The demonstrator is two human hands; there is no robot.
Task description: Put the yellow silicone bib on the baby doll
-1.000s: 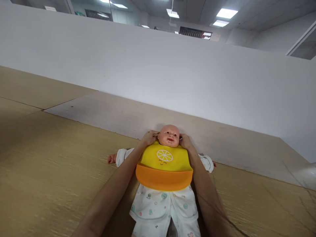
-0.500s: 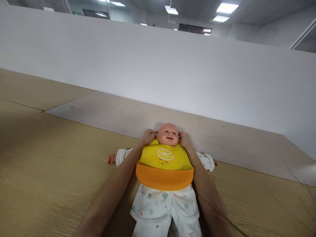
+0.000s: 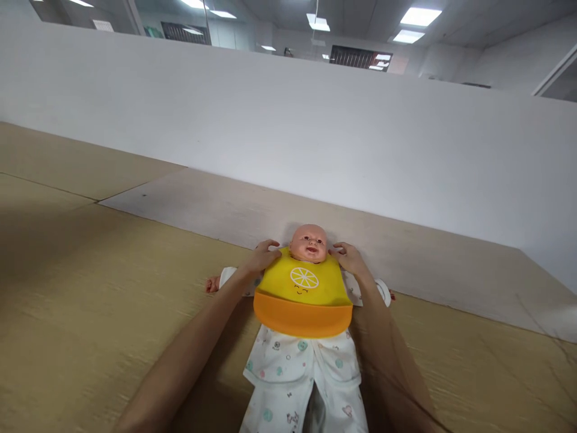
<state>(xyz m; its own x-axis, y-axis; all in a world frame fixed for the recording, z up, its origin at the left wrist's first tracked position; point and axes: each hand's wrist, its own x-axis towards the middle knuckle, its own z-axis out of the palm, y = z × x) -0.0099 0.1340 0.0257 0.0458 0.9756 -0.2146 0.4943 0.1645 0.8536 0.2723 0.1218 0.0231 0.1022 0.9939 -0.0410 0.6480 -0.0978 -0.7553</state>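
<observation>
A baby doll [image 3: 309, 242] lies on its back on a tan mat [image 3: 90, 288], dressed in white printed clothes [image 3: 302, 373]. A yellow bib [image 3: 303, 287] with an orange catch pocket and a lemon-slice print covers its chest. My left hand [image 3: 262, 257] rests on the doll's shoulder at the bib's upper left corner, fingers loosely stretched toward the head. My right hand [image 3: 350, 258] lies on the other shoulder at the bib's upper right corner, fingers spread. Neither hand holds anything. Both forearms run down either side of the doll.
A pale grey mat panel [image 3: 225, 210] lies under the doll's head, reaching back to a long white partition wall [image 3: 288, 126]. Ceiling lights [image 3: 419, 17] show above the wall. The tan mat stretches far left and right of the doll.
Both hands have slid away from the doll's neck out to its shoulders, and their fingers have loosened from a pinch to spread. The view shifted slightly.
</observation>
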